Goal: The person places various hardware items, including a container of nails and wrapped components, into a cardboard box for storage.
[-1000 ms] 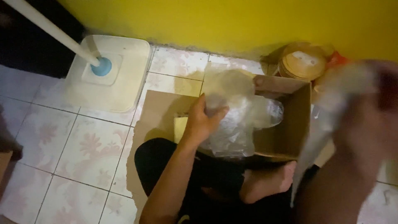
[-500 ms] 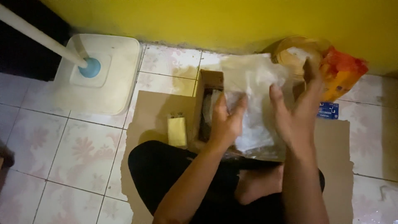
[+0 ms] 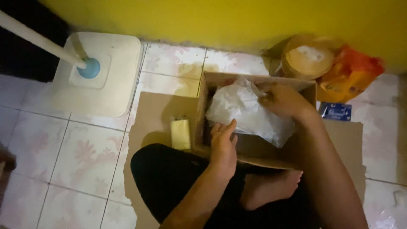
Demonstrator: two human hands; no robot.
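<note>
Seated cross-legged on a flattened cardboard sheet, bare foot tucked under, open cardboard box just ahead of the knees. Left hand resting on the near wall of the box, fingers loosely spread and touching the lower edge of the plastic-wrapped bundle, not closed around anything. Right hand reaching into the box from the right, fingers curled on the top of the bundle, apparently pinching the plastic, though blur hides the grip itself. Bundle lying inside the box, tilted, filling most of the opening. Small yellow packet on the cardboard sheet just left of the box. Small blue packet to the right. Farther off, white square stand base with a pole on the tiled floor; round tan container and orange bag against the yellow wall.
</note>
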